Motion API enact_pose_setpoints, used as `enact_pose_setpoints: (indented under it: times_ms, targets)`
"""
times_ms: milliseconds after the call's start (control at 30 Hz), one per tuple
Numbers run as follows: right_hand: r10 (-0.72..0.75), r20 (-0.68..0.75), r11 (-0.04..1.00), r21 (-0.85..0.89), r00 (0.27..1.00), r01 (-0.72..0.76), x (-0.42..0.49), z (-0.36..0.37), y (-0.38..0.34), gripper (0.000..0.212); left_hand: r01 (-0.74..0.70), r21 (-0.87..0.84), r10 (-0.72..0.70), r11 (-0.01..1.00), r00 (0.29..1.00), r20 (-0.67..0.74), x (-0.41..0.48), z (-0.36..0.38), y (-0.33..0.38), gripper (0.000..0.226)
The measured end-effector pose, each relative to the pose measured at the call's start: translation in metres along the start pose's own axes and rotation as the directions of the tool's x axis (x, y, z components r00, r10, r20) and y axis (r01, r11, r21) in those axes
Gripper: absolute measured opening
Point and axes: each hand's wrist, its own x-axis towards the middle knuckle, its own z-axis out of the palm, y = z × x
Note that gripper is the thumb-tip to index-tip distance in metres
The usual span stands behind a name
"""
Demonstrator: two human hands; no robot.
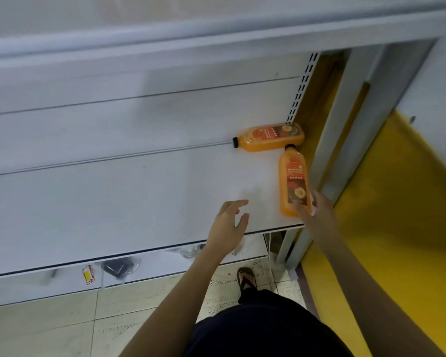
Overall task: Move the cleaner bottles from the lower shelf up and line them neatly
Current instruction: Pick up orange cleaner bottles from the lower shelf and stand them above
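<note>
Two orange cleaner bottles with red labels lie flat on the white shelf [113,197]. One bottle [269,138] lies sideways at the back right, its black cap pointing left. The other bottle [294,181] lies lengthwise near the shelf's right end, its cap touching the first bottle. My right hand [317,210] reaches to this bottle's base, its fingers at both sides of the base; the grip is blurred. My left hand [228,225] hovers over the front edge of the shelf with fingers spread, holding nothing.
A white slotted upright [303,88] and yellow side panels [386,202] bound the shelf on the right. Below the shelf's front edge lie a dark plastic packet [119,267] and a small red-yellow pack [89,274]. My sandalled foot [247,278] stands on the tiled floor.
</note>
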Motion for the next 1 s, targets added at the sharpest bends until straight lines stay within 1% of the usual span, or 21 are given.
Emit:
enact_pose_setpoints:
  times_ms: [33,67,133,167,267,333,400,467,500,533,567,600,667,733,800,867,933,1000]
  targets:
    - [0.009,0.021,1.0,0.005,1.0,-0.009,0.011,0.002,0.0,0.033,0.032,-0.001,-0.032,0.999,0.999,-0.011,0.006,0.0,-0.002,0.035]
    - [0.014,0.019,1.0,-0.011,1.0,-0.014,0.02,0.006,0.003,0.041,0.064,-0.005,-0.064,0.998,0.998,-0.025,0.013,-0.001,-0.004,0.036]
    - [-0.006,0.036,0.997,-0.079,0.999,0.009,0.038,0.016,0.017,0.063,0.113,-0.017,-0.114,0.993,0.992,-0.063,0.025,-0.003,-0.007,0.036]
    - [-0.024,0.06,0.994,-0.108,0.998,0.03,0.043,0.02,0.021,0.068,0.13,-0.024,-0.132,0.991,0.988,-0.083,0.031,-0.004,-0.008,0.037]
    - [0.002,0.179,0.993,-0.113,0.984,0.019,0.05,0.038,0.023,0.073,0.166,-0.061,-0.173,0.984,0.974,-0.145,0.046,-0.005,-0.008,0.038]
    - [-0.029,0.298,0.995,-0.079,0.954,0.055,0.045,0.052,0.018,0.073,0.181,-0.085,-0.194,0.98,0.965,-0.178,0.051,-0.004,-0.005,0.039]
    - [-0.066,0.396,0.995,-0.048,0.916,0.093,0.039,0.059,0.002,0.068,0.202,-0.105,-0.22,0.974,0.954,-0.202,0.054,-0.005,-0.004,0.041]
    - [-0.089,0.505,0.99,-0.047,0.858,0.131,0.046,0.055,-0.017,0.052,0.237,-0.124,-0.259,0.964,0.94,-0.222,0.055,-0.009,-0.004,0.044]
    - [-0.113,0.522,0.984,-0.059,0.845,0.168,0.055,0.051,-0.026,0.045,0.255,-0.13,-0.279,0.958,0.932,-0.23,0.054,-0.011,-0.005,0.044]
    - [-0.149,0.497,0.973,-0.08,0.855,0.216,0.067,0.044,-0.034,0.04,0.269,-0.129,-0.293,0.954,0.927,-0.234,0.053,-0.012,-0.006,0.045]
    - [-0.19,0.437,0.96,-0.103,0.879,0.259,0.082,0.037,-0.041,0.038,0.281,-0.125,-0.303,0.952,0.925,-0.231,0.052,-0.013,-0.007,0.047]
    - [-0.23,0.359,0.948,-0.128,0.905,0.292,0.1,0.03,-0.046,0.038,0.291,-0.118,-0.311,0.949,0.924,-0.221,0.051,-0.013,-0.007,0.05]
    - [-0.305,0.242,0.901,-0.239,0.921,0.361,0.141,0.016,-0.052,0.043,0.311,-0.085,-0.322,0.947,0.927,-0.194,0.05,-0.012,-0.007,0.055]
    - [-0.317,0.229,0.818,-0.425,0.92,0.388,0.179,0.009,-0.049,0.054,0.327,-0.036,-0.328,0.944,0.928,-0.177,0.051,-0.01,-0.005,0.057]
    - [-0.269,0.271,0.733,-0.565,0.924,0.379,0.201,0.008,-0.043,0.061,0.33,-0.026,-0.328,0.944,0.925,-0.192,0.052,-0.008,-0.004,0.056]
    - [-0.25,0.298,0.681,-0.623,0.921,0.386,0.203,0.012,-0.039,0.062,0.328,-0.031,-0.326,0.944,0.916,-0.233,0.05,-0.007,-0.004,0.054]
    - [-0.303,0.254,0.654,-0.645,0.919,0.394,0.192,0.016,-0.037,0.061,0.335,-0.039,-0.332,0.941,0.897,-0.291,0.046,-0.007,-0.006,0.051]
    - [-0.335,0.216,0.626,-0.676,0.917,0.388,0.179,0.019,-0.034,0.062,0.364,-0.071,-0.364,0.929,0.859,-0.36,0.043,-0.01,-0.01,0.049]
